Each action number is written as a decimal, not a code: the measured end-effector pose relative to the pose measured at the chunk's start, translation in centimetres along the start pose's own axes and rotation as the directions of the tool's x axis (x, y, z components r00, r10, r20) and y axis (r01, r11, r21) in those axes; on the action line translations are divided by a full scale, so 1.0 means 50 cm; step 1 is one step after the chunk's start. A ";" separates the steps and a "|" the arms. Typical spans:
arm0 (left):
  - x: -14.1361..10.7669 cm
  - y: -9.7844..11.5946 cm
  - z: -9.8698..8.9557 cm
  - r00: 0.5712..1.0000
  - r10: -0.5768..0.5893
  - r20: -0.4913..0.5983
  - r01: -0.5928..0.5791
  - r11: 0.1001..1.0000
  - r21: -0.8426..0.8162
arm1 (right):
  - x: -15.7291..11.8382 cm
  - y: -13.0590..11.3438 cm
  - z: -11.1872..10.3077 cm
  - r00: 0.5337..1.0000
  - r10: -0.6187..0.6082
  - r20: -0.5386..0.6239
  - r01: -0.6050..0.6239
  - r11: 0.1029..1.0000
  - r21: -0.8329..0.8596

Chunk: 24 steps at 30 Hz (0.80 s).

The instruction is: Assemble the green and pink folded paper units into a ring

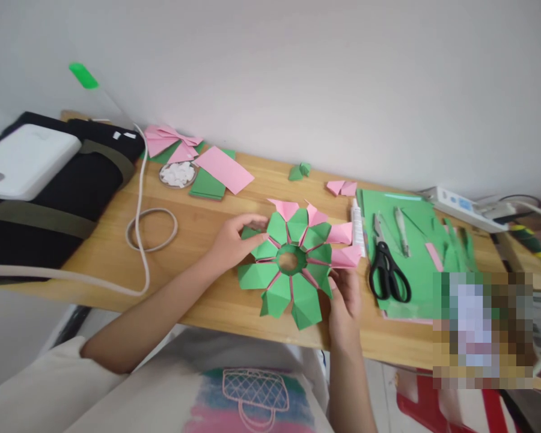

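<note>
A ring-shaped paper flower of folded green and pink pieces is held above the wooden desk, with a round hole in its middle. Green petals spread all round it, and pink petals show along its upper and right edge. My left hand grips its upper left side, thumb on top of a green petal. On the lower right, my right hand holds the rim, its fingers partly hidden beneath the paper. Right of the flower stand a white glue tube and black-handled scissors.
Green paper sheets carry the scissors, a cutter and scraps. Farther back lie a pink sheet, a dish of white bits, small green folds and pink folds. A white cable loops at left beside a black bag.
</note>
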<state>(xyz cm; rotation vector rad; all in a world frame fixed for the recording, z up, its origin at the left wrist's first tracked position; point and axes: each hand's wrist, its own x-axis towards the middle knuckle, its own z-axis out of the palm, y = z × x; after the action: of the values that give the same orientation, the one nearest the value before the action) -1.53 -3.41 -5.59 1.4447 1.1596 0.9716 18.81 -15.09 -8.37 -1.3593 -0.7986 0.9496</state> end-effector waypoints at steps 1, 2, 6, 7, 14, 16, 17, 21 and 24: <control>0.003 -0.004 0.000 1.000 -0.005 -0.007 0.005 1.000 -0.006 | 0.000 0.001 -0.001 1.000 0.009 -0.002 -0.009 1.000 -0.002; 0.005 -0.008 0.000 1.000 -0.007 -0.010 0.006 1.000 -0.013 | -0.001 0.001 -0.003 1.000 0.019 -0.006 -0.019 1.000 -0.004; 0.010 -0.016 0.001 1.000 0.016 -0.012 -0.017 0.999 -0.033 | -0.007 0.004 -0.008 0.999 0.050 -0.012 -0.051 0.999 -0.008; 0.011 -0.016 0.002 1.000 0.026 -0.014 -0.026 0.999 -0.037 | -0.007 0.006 -0.010 0.998 0.056 -0.003 -0.056 0.998 -0.007; 0.022 -0.003 0.004 0.996 0.092 -0.013 -0.093 0.993 -0.072 | 0.039 -0.020 0.004 0.990 0.086 -0.107 -0.089 0.996 -0.021; 0.022 -0.004 -0.001 0.996 0.080 -0.030 -0.081 0.995 -0.066 | 0.049 -0.051 0.023 0.993 0.072 -0.092 -0.075 0.997 -0.033; 0.022 -0.007 -0.004 0.997 0.069 -0.039 -0.071 0.996 -0.057 | 0.053 -0.065 0.034 0.994 0.087 -0.061 -0.088 0.996 -0.016; 0.020 -0.015 -0.012 0.992 0.044 -0.120 -0.041 0.999 0.030 | 0.069 -0.084 0.065 0.996 0.043 -0.083 -0.048 0.997 -0.064; 0.013 0.004 -0.016 0.970 0.111 -0.218 -0.077 0.984 0.158 | 0.075 -0.069 0.054 0.986 0.008 -0.165 -0.025 0.994 -0.103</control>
<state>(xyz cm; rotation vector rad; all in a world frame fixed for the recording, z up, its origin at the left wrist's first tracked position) -2.11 -2.62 -5.28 1.5481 1.3629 1.1608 18.29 -10.43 -4.99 -1.5162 -0.7200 0.8055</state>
